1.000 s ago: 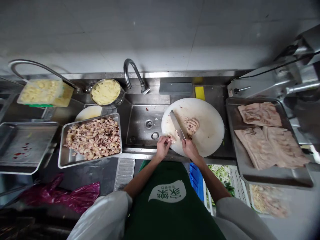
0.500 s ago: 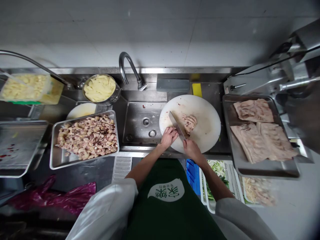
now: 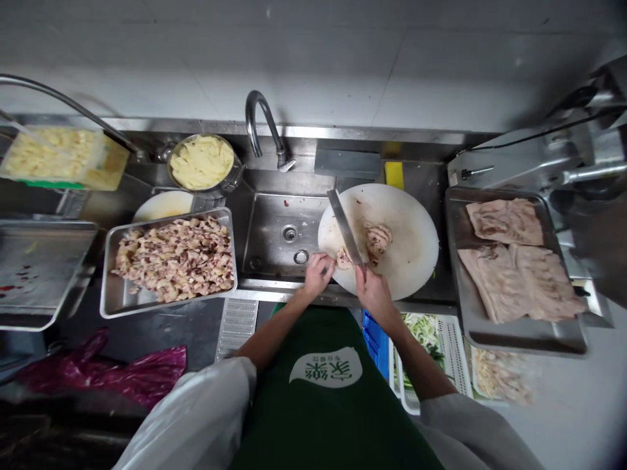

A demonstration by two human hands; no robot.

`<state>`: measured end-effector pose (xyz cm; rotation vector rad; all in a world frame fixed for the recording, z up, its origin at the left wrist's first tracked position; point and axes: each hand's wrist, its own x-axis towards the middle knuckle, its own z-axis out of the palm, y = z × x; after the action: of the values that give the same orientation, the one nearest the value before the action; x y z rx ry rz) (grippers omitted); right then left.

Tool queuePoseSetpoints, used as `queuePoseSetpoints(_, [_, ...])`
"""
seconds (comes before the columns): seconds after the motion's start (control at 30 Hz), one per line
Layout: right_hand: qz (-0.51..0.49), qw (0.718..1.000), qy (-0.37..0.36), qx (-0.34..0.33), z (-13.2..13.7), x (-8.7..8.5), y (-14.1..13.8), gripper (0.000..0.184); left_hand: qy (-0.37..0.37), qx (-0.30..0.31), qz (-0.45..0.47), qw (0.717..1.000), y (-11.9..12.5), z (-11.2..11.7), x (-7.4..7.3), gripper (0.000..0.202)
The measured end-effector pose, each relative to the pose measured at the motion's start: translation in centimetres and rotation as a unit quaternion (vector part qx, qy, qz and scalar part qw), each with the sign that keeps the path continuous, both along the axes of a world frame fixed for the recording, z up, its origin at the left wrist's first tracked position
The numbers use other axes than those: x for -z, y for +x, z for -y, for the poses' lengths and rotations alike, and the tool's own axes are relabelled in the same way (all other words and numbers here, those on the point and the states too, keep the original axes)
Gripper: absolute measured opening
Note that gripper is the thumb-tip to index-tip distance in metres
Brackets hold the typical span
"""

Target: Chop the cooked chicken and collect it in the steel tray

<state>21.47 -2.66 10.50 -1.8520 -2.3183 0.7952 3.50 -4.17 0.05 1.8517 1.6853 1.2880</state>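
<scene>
My right hand (image 3: 376,294) is wrapped round the handle of a kitchen knife (image 3: 345,228), whose broad blade points away and to the left over the round white cutting board (image 3: 414,241). To the right of the blade lies a mound of meat (image 3: 377,241) with cut marks. A smaller portion of cut meat (image 3: 343,258) sits left of the blade, close to the board's near left edge. Beside that portion is my left hand (image 3: 318,274), its fingers loosely bent and apart, with nothing visible in them.
A sink (image 3: 274,228) with a faucet (image 3: 267,127) adjoins the board. At left stands a metal tray of chopped meat (image 3: 179,258), with a bowl of pale slices (image 3: 202,163) behind. Slabs of meat (image 3: 519,281) fill a tray (image 3: 473,320) at right. Vegetables (image 3: 424,336) sit below in a white basket (image 3: 455,346).
My left hand has drawn back leftward off the meat. The knife has shifted left in the picture, and a cut portion now lies apart from the mound. The view has shifted slightly.
</scene>
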Motion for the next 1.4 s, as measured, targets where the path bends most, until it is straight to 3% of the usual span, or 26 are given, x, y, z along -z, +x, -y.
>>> queuePoseSetpoints(0.1, [0.011,0.997,-0.072,-0.013,0.6,1.9,-1.3,0.043,-0.034,0.095,-0.008,0.995,1.1,-0.1,0.9,0.025])
queuePoseSetpoints(0.2, [0.012,0.996,-0.089,-0.006,-0.1,3.4,-1.7,0.04,-0.059,0.113,0.002,0.992,1.5,-0.2,1.2,0.027])
queuePoseSetpoints(0.3, [-0.008,0.998,-0.068,0.015,-0.6,3.4,-0.1,0.041,-0.072,0.149,-0.003,0.986,0.4,-0.2,0.4,0.026])
queuePoseSetpoints(0.37, [-0.041,0.997,-0.038,0.055,-0.5,3.0,1.9,0.043,-0.078,0.209,-0.035,0.974,-1.0,-1.0,-0.5,0.03])
queuePoseSetpoints(0.53, [-0.084,0.977,-0.027,0.193,0.6,2.5,7.5,0.048,-0.11,0.39,-0.166,0.899,-2.2,-6.9,-2.5,0.063])
queuePoseSetpoints(0.63, [-0.062,0.968,-0.042,0.24,1.7,2.7,9.0,0.047,-0.136,0.432,-0.202,0.868,-0.6,-9.6,-2.3,0.068])
queuePoseSetpoints(0.7, [-0.037,0.966,-0.043,0.253,2.5,2.7,8.8,0.044,-0.146,0.392,-0.213,0.883,0.8,-9.3,-1.8,0.067])
queuePoseSetpoints(0.8, [-0.011,0.968,-0.049,0.248,3.6,2.4,7.5,0.041,-0.159,0.259,-0.204,0.931,2.2,-6.5,-1.0,0.066])
queuePoseSetpoints(0.9, [-0.021,0.972,-0.062,0.227,4.2,2.1,5.8,0.041,-0.164,0.162,-0.171,0.958,2.3,-4.1,-0.7,0.069])
queuePoseSetpoints(0.97, [-0.032,0.972,-0.07,0.22,4.2,1.8,5.3,0.041,-0.151,0.159,-0.161,0.962,2.2,-4.0,-0.7,0.071])
queuePoseSetpoints(1.03, [-0.039,0.97,-0.071,0.229,4.2,1.6,5.3,0.04,-0.134,0.193,-0.169,0.957,2.8,-4.7,-0.5,0.069])
queuePoseSetpoints(1.13, [-0.033,0.964,-0.058,0.258,4.3,1.3,6.0,0.04,-0.134,0.205,-0.171,0.954,5.1,-5.9,0.0,0.061])
queuePoseSetpoints(1.27, [-0.01,0.959,-0.062,0.276,4.7,1.2,6.4,0.043,-0.145,0.113,-0.071,0.98,7.5,-5.6,0.4,0.057])
queuePoseSetpoints(1.4, [-0.033,0.966,-0.057,0.249,5.1,1.2,4.4,0.042,-0.13,-0.019,0.058,0.99,5.6,-4.7,-0.2,0.055])
